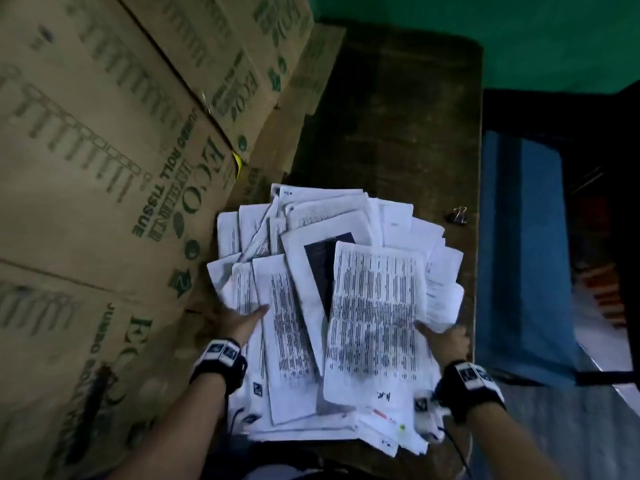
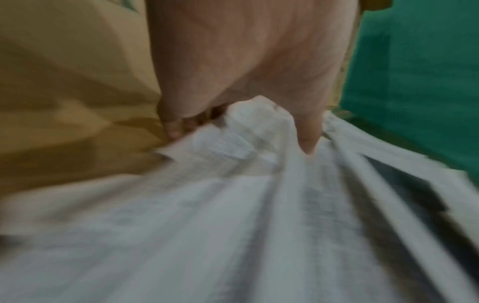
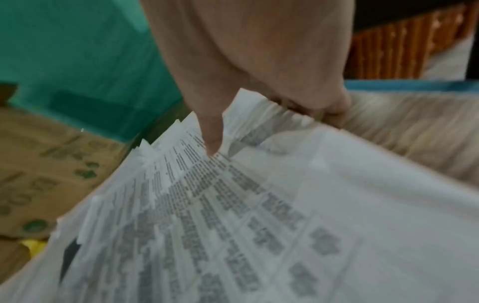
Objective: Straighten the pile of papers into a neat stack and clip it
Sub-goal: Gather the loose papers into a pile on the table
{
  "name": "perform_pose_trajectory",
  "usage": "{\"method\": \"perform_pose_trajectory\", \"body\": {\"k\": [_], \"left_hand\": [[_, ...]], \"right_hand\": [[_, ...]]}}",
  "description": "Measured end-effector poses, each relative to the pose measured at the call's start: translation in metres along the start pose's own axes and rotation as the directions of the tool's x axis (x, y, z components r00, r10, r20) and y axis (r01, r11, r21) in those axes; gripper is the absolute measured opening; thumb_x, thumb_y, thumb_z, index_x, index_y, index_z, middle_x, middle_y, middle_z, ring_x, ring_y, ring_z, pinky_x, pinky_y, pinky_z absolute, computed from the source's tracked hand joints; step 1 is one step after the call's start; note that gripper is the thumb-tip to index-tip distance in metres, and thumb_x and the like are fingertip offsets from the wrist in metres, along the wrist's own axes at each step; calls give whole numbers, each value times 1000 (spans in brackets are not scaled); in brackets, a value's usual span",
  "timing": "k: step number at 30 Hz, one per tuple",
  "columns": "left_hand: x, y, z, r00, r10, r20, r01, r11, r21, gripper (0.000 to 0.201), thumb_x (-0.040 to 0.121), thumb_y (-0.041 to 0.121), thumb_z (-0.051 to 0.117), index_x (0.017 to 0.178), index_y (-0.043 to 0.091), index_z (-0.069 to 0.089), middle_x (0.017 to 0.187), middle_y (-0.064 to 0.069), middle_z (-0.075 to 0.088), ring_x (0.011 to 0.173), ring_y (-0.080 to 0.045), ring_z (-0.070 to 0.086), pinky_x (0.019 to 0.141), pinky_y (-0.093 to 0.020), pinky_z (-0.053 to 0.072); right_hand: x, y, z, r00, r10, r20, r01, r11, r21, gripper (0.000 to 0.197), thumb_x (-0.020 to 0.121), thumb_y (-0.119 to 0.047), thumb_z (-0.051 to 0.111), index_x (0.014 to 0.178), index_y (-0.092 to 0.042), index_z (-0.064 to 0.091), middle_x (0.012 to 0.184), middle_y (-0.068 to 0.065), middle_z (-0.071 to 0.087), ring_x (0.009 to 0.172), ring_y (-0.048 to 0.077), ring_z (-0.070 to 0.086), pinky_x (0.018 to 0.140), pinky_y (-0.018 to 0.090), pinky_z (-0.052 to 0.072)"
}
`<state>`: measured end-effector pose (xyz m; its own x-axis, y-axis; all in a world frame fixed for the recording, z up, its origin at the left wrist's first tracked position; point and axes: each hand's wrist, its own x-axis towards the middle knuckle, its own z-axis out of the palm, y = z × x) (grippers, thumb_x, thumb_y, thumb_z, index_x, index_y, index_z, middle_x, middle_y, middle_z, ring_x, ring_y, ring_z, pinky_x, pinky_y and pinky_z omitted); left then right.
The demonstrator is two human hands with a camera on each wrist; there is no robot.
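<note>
Stacked cardboard cartons printed "JUMBO ROLL TISSUE" stand along the left edge of a dark wooden tabletop. A disordered pile of printed papers lies fanned across the tabletop's near end. Left hand, at the pile's left edge, has its grip clamped on sheets, thumb on top. Right hand pinches the right edge likewise. A black binder clip rests apart, far right of the pile.
</note>
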<state>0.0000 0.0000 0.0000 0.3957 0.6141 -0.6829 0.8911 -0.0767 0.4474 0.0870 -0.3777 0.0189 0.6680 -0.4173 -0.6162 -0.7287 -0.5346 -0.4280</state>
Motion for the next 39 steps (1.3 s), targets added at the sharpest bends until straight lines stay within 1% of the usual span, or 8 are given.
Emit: {"method": "perform_pose_trajectory", "body": {"k": [6,10,13,17,23,30,37,39], "left_hand": [[14,14,-13,997,77,11,-77,996,-42,115,61,72,69,147,9,26,146,-10,42,128,-31,48,108,-44,39],[30,25,-18,997,-45,57,62,934,-353,95,60,63,77,136,15,46,140,2,47,132,-22,42,110,-42,32],[37,35,-9,985,-74,155,108,969,-224,75,67,40,82,128,8,53,135,1,48,128,-20,45,100,-33,36],[36,40,-5,984,-52,168,67,994,-81,76,59,18,86,124,-3,53,132,-12,53,119,-27,54,95,-32,45],[0,28,1,991,84,107,-82,996,-23,71,65,15,86,121,-4,47,116,-14,56,112,-31,56,93,-36,47],[-17,35,6,990,126,64,-114,981,-157,48,65,11,86,94,5,50,93,-9,58,86,-21,59,74,-31,46],[-1,26,-11,997,74,-29,-79,943,-323,65,59,11,89,111,-4,52,117,-6,54,110,-20,55,90,-36,47],[4,22,-21,998,35,-44,-48,936,-349,58,61,9,87,106,-2,52,112,-6,55,107,-20,55,86,-32,46]], "right_hand": [[32,-7,14,991,-62,115,35,975,219,94,28,-48,95,103,-6,55,98,11,67,86,24,64,76,42,56],[14,-25,-5,983,-103,152,62,965,256,50,60,-19,91,101,-3,66,97,14,72,86,27,69,80,38,55],[12,-33,1,964,-111,243,53,971,233,56,55,-16,93,100,-3,63,96,21,71,83,36,69,71,41,57],[16,-34,4,954,-103,282,46,979,201,62,43,-28,98,93,-9,67,93,27,71,90,58,62,74,72,48],[0,-30,8,976,-113,186,67,969,239,50,57,-12,91,98,-2,64,90,17,72,80,28,69,78,42,56],[-1,-25,20,989,-132,69,115,971,210,44,64,-8,87,98,1,61,97,20,69,89,33,68,80,39,56],[7,2,-22,989,-144,-32,147,957,252,44,55,-14,92,91,2,70,87,16,73,79,28,72,77,47,60],[5,15,-40,992,-126,-27,129,942,310,35,61,-12,89,86,1,69,80,14,73,63,20,70,64,35,60]]}}
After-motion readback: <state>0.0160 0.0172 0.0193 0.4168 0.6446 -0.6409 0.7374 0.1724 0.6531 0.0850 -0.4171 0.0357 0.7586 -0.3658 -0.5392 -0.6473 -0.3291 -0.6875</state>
